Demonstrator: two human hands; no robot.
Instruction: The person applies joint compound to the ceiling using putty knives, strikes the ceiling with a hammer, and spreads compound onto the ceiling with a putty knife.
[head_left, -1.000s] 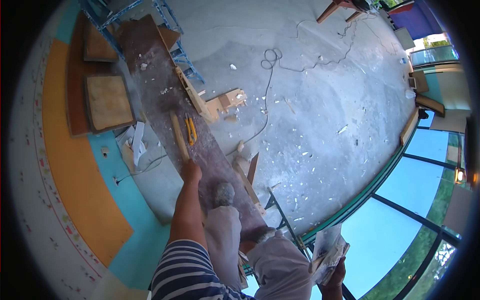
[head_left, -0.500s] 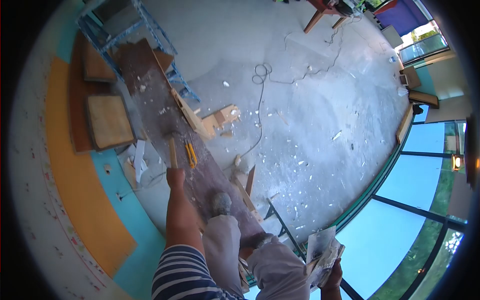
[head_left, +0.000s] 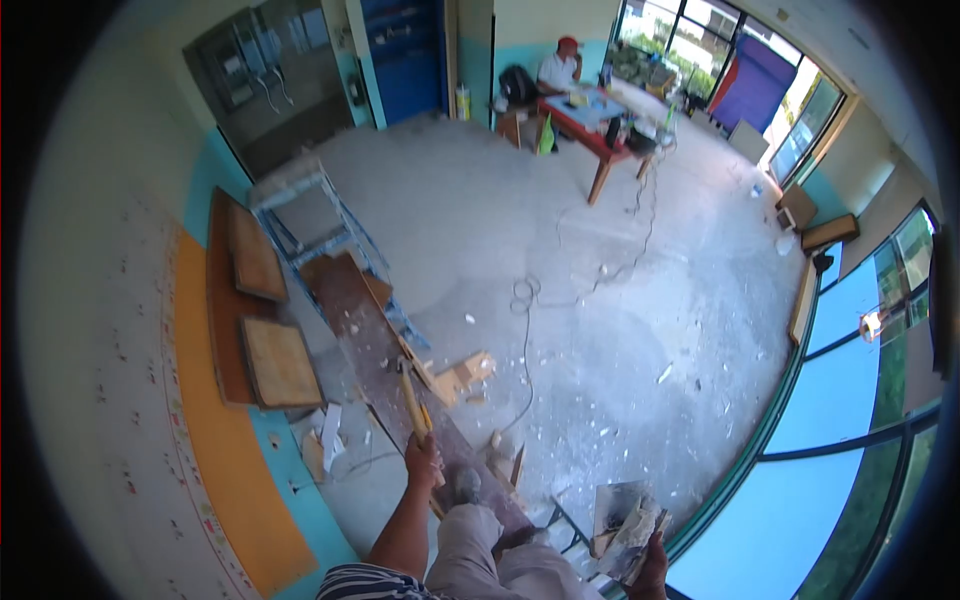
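My left hand point(head_left: 424, 460) is wrapped round the wooden handle of a hammer point(head_left: 410, 398), whose head points away from me above a dusty brown plank point(head_left: 371, 345). A yellow cutter point(head_left: 426, 415) lies on the plank just right of the handle, partly hidden by it. At the lower right, my right hand point(head_left: 652, 566) grips a flat metal plastering tool point(head_left: 615, 507) together with a white-smeared piece point(head_left: 633, 540). My feet stand on the plank.
A blue stepladder point(head_left: 335, 240) stands at the plank's far end. Wood scraps point(head_left: 465, 375), a cable point(head_left: 528, 350) and white debris lie on the floor below. Windows point(head_left: 810, 480) line the right. A person point(head_left: 560, 70) sits at a red table point(head_left: 590, 135) far off.
The view has tilted up, bringing the far room, seated person and door into sight. The hammer in my left hand has lifted and its head now shows.
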